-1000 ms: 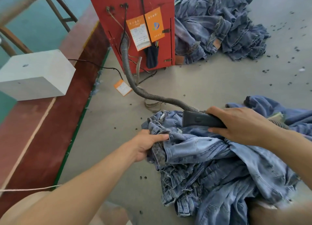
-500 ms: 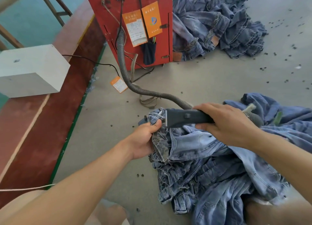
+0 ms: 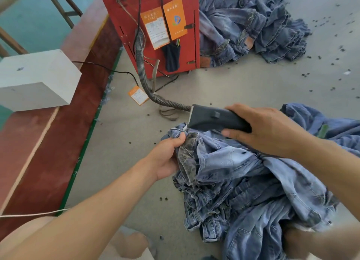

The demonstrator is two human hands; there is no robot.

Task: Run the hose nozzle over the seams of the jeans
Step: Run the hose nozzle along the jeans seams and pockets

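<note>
Jeans (image 3: 243,181): bunched on the floor (image 3: 136,142) | nozzle (image 3: 212,118): mouth just above the pinched seam edge | hands: left hand (image 3: 165,160) grips the denim, right hand (image 3: 266,129) grips the nozzle | step: mid-pass | next: likely re-pinching to present a fresh seam.

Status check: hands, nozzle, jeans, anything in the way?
Left hand pinching jeans edge. Right hand gripping hose nozzle, its mouth at the held edge. No obstruction seen.
</note>
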